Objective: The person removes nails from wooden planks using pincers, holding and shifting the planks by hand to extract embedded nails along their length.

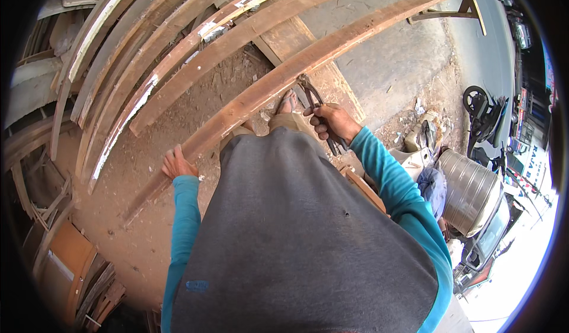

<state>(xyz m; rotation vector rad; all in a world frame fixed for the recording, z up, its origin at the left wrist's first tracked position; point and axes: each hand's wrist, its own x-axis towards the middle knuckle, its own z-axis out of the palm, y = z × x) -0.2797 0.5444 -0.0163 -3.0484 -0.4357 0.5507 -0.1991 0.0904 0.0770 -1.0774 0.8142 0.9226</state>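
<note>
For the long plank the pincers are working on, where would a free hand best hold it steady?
Probably on the long plank at its near, lower stretch, palm over the top edge from the person's side, where the left hand sits. The plank slopes up and away, and the right hand holds pincers at mid-length.

Stacked planks (148, 48) leaned at the left, a metal drum (471, 191) stood right, near a parked motorbike (483, 111).

Bright, soft daylight with faint shadows; sharp centre (right rim overexposed), edges bent and darkly vignetted by fisheye
</note>
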